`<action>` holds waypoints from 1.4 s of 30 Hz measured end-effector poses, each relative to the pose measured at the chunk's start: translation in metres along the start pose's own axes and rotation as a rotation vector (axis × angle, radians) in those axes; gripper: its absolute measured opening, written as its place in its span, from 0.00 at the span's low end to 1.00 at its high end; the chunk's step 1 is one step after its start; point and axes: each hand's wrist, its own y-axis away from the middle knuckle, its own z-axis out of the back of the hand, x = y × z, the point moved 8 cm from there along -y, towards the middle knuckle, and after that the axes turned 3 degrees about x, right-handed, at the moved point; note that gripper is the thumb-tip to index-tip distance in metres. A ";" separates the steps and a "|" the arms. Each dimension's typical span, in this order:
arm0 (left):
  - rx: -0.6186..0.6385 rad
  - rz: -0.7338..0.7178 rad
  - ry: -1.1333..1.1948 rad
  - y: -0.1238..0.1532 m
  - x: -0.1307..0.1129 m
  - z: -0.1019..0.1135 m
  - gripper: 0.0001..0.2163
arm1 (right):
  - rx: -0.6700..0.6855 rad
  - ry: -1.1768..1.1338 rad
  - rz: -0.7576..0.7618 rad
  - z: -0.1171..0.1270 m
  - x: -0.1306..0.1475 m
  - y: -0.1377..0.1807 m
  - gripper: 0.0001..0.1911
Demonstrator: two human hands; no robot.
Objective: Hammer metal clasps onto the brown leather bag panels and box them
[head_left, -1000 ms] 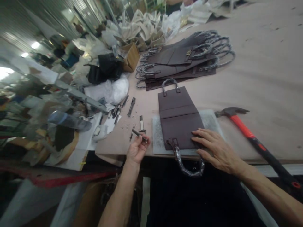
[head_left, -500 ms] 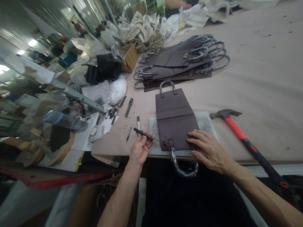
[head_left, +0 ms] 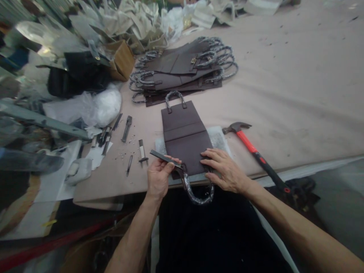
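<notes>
The left hand (head_left: 157, 177) is clenched on a slim dark tool (head_left: 163, 158), thumb on top and fingers curled beneath. The palm hides the lower part of the shaft, and the tool's tip is lost against the dark leather, so I cannot tell whether it touches. The tool juts up and left out of the fist. Its long axis runs from the upper left down to the lower right, towards the near left corner of the brown bag panel (head_left: 184, 138).

That panel lies just right of the fist, at the frame's centre, its length running away up the picture. Its wrapped handle (head_left: 196, 195) hangs over the table edge between the two hands, partly merging with the dark below.

The right hand (head_left: 224, 171) lies flat and released on the panel's near right corner, fingers spread and pointing left, grasping nothing.

A grey pad (head_left: 219, 135) shows under the panel. To its right a hammer (head_left: 256, 155) lies slanted on the table (head_left: 284, 76), head towards the upper left. Left of the fist lie small tools (head_left: 141, 149). A stack of panels (head_left: 182, 70) sits higher up. The upper left of the frame is blurred clutter, including a white plastic bag (head_left: 99, 106).
</notes>
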 end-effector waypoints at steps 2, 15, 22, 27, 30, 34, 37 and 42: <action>0.047 -0.059 -0.196 -0.002 0.002 -0.008 0.11 | 0.003 -0.004 0.000 0.001 0.001 0.000 0.21; 0.147 -0.330 -0.633 0.004 0.002 -0.025 0.03 | 0.057 -0.013 -0.034 -0.001 -0.001 -0.002 0.22; 0.155 -0.343 -0.676 0.003 0.000 -0.030 0.03 | 0.071 -0.011 -0.056 -0.002 -0.002 -0.002 0.22; 0.163 -0.322 -0.707 0.003 0.001 -0.032 0.05 | 0.066 -0.024 -0.064 -0.001 -0.001 -0.003 0.22; 0.146 -0.307 -0.716 0.002 0.002 -0.031 0.05 | 0.066 -0.018 -0.067 -0.002 -0.002 -0.002 0.22; 0.140 -0.311 -0.730 0.002 0.003 -0.033 0.04 | 0.063 -0.015 -0.064 -0.002 -0.002 -0.001 0.23; 0.154 -0.325 -0.764 0.002 0.002 -0.037 0.04 | 0.058 -0.022 -0.065 -0.002 -0.002 -0.001 0.23; 0.173 -0.337 -0.817 0.002 0.000 -0.041 0.05 | 0.052 -0.038 -0.064 -0.001 -0.001 -0.001 0.22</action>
